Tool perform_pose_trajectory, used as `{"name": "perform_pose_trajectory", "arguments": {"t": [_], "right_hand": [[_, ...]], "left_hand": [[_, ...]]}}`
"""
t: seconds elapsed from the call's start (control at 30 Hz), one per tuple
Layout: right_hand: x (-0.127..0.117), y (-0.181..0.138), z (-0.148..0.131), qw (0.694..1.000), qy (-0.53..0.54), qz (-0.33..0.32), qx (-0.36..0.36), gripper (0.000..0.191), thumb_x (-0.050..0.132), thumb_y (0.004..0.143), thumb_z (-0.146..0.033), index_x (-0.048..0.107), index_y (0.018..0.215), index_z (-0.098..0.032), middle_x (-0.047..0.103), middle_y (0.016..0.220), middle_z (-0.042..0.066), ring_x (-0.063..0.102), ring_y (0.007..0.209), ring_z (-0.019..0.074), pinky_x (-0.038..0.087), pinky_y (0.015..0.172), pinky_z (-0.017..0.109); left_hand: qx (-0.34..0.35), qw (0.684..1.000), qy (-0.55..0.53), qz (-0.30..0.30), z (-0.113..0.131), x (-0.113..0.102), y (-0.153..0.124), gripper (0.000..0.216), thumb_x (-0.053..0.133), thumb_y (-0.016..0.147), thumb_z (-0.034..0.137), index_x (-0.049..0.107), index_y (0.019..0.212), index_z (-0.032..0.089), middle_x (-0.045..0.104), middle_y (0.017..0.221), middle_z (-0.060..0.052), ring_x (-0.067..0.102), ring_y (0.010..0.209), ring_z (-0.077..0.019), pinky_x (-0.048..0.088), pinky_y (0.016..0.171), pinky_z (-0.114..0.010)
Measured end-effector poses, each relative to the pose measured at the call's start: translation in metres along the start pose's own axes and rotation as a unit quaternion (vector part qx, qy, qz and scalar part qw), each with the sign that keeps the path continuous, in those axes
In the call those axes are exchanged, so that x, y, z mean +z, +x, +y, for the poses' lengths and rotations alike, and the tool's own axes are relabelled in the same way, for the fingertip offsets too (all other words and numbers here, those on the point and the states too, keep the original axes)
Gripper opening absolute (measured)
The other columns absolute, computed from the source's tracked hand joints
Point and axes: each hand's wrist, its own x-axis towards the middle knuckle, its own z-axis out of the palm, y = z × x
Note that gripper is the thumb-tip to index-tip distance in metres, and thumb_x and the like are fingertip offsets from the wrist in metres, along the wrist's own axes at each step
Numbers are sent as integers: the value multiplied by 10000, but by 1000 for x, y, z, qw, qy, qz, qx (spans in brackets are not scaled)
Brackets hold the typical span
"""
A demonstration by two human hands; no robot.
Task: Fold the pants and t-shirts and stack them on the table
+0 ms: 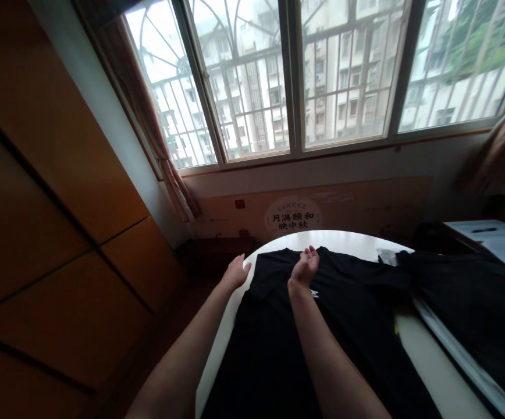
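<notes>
A black garment [322, 326] lies spread over a white round table [348, 240]. My left hand [236, 272] rests at the garment's left edge by the table rim, fingers together and stretched forward, holding nothing that I can see. My right hand [305, 265] lies on the garment near its far edge, palm turned up, fingers loosely curled and apart, with nothing in it. Both forearms reach forward over the cloth.
More dark cloth [466, 297] is heaped on the right. A white surface with a pen [492, 233] stands at the far right. A wooden wardrobe [38, 233] fills the left. A printed cardboard panel [293, 216] leans under the barred window [287, 75].
</notes>
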Motion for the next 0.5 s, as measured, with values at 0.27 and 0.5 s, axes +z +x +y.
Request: {"name": "perform_pose_trajectory", "arguments": {"t": [0.27,0.5], "right_hand": [[-1,-32,32,950,-136,-279,-13,261,620,770,-230,733,1000,-180,743,1033,68,667,1023,229,448,1060,385],[-18,-59,52,872,-279,-401,-49,284,747,661,-62,750,900,-215,714,1220,65,533,1307,249,120,1245,427]], "left_hand": [[-99,960,-95,243,-45,-60,-196,568,519,897,483,517,1419,259,465,1543,-90,412,1438,-306,327,1204,-454],[-236,921,-193,241,-86,11,-366,662,608,782,515,452,1423,566,629,1382,62,550,1327,-308,568,988,-431]]}}
